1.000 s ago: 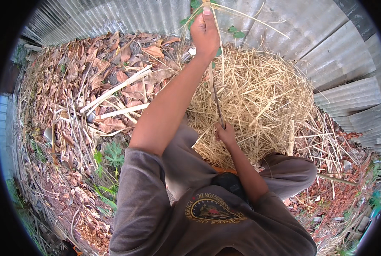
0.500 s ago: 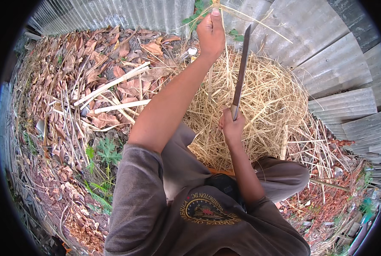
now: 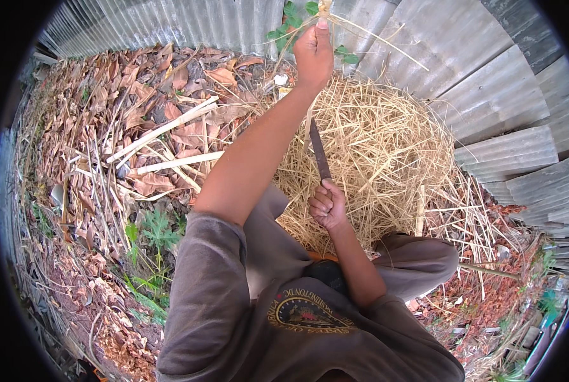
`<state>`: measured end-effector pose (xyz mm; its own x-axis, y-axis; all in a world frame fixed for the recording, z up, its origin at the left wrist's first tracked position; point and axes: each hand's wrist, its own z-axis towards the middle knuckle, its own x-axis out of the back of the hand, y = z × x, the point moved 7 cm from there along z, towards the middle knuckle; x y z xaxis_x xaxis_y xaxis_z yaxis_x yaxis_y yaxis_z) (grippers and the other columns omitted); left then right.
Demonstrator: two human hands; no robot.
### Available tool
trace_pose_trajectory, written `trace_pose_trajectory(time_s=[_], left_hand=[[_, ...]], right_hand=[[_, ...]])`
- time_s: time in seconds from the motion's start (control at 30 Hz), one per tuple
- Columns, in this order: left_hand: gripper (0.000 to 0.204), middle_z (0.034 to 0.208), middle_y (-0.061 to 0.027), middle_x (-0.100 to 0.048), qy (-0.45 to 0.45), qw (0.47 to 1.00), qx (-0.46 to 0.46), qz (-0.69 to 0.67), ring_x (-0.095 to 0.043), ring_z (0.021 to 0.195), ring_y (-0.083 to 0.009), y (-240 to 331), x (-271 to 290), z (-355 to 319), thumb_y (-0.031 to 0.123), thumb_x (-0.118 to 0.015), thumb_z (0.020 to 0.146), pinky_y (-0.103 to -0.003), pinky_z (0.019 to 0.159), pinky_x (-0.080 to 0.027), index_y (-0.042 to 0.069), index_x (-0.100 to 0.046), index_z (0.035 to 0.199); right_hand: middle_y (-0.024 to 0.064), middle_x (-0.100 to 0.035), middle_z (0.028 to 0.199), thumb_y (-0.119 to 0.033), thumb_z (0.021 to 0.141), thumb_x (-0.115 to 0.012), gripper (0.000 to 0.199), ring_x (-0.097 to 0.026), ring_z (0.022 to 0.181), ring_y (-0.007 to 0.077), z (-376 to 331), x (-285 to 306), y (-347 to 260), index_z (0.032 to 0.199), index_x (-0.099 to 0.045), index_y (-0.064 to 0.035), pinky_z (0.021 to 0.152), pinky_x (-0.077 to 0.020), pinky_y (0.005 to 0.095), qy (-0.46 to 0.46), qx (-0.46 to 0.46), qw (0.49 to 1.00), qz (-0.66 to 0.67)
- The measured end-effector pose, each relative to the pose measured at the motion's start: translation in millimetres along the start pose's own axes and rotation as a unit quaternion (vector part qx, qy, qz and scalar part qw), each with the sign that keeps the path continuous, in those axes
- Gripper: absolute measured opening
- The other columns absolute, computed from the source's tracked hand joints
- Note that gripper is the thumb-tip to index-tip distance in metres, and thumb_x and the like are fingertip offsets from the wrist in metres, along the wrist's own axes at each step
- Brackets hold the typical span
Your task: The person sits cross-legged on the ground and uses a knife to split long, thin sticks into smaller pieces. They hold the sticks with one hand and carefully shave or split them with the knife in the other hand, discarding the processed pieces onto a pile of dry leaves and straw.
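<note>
At the top of the view my left hand (image 3: 314,56) is raised with the arm stretched out, closed in a fist with the thumb up. It grips a pale yellow stalk (image 3: 324,7), whose upper part runs out of the picture. Thin straw-coloured strips (image 3: 386,46) splay from the stalk to the right. Lower down, over the straw, my right hand (image 3: 328,205) is wrapped around a long dark knife (image 3: 318,149). The blade points away from me and leans left, its tip close to my left forearm. The knife's handle is mostly hidden in the fist.
A big heap of straw-like shavings (image 3: 380,153) lies before my folded legs. Pale split stalks (image 3: 163,130) rest on dry leaves (image 3: 189,134) at the left. Corrugated metal sheets (image 3: 463,70) border the far and right sides. Green plants (image 3: 160,229) grow at the left.
My right hand has come down and slightly left. The knife blade has swung from leaning right to leaning left, below the left hand. My left hand stays nearly still, gripping the stalk.
</note>
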<state>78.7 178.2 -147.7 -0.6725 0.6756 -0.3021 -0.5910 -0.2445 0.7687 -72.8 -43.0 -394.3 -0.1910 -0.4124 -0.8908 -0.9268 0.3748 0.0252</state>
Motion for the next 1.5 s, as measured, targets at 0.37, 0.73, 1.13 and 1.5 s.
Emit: trace_pose_trajectory(time_s=[0.37,0.73,1.13,1.5], left_hand=[[0.047,0.056,0.004,-0.035,-0.008,1.0,0.022,-0.001,-0.033,0.055,-0.0063,-1.8,11.4,-0.5,0.035,-0.041,0.102,-0.028,0.049,-0.03,0.005,-0.04,0.065],[0.048,0.056,0.0035,-0.034,-0.002,1.0,0.029,0.006,-0.03,0.056,-0.0074,-8.8,3.5,-3.3,0.035,-0.042,0.102,-0.029,0.05,-0.029,0.005,-0.038,0.065],[0.042,0.068,0.0026,-0.04,0.015,0.998,0.044,0.051,-0.038,0.065,-0.0113,-4.3,9.1,-0.4,0.036,-0.038,0.102,-0.031,0.06,-0.036,0.003,-0.052,0.08],[0.044,0.064,-0.0017,-0.039,0.054,0.987,0.038,0.146,-0.04,0.063,-0.015,7.1,21.2,13.8,0.038,-0.039,0.101,-0.036,0.06,-0.036,0.003,-0.049,0.077]], right_hand=[[-0.0006,-0.041,0.05,-0.009,0.087,-0.057,0.029,-0.04,0.039,0.0099,-20.1,-34.0,-18.6,0.063,-0.04,-0.0096,0.036,-0.0308,0.0292,0.17,0.419,0.639,-0.623],[-0.0021,-0.034,0.041,-0.018,0.082,-0.055,0.024,-0.034,0.038,0.0128,24.0,84.5,9.0,0.062,-0.044,-0.0146,0.035,-0.0257,0.0247,0.078,-0.015,0.992,-0.097],[0.0018,-0.043,0.05,-0.012,0.085,-0.055,0.02,-0.044,0.041,0.0133,0.0,17.6,-21.5,0.068,-0.046,-0.0058,0.038,-0.0342,0.031,0.149,0.411,0.585,-0.684],[-0.0047,-0.034,0.041,-0.018,0.082,-0.051,0.035,-0.033,0.04,0.0119,2.7,116.8,-3.5,0.05,-0.038,-0.016,0.036,-0.0258,0.0249,0.065,-0.07,0.994,-0.045]])
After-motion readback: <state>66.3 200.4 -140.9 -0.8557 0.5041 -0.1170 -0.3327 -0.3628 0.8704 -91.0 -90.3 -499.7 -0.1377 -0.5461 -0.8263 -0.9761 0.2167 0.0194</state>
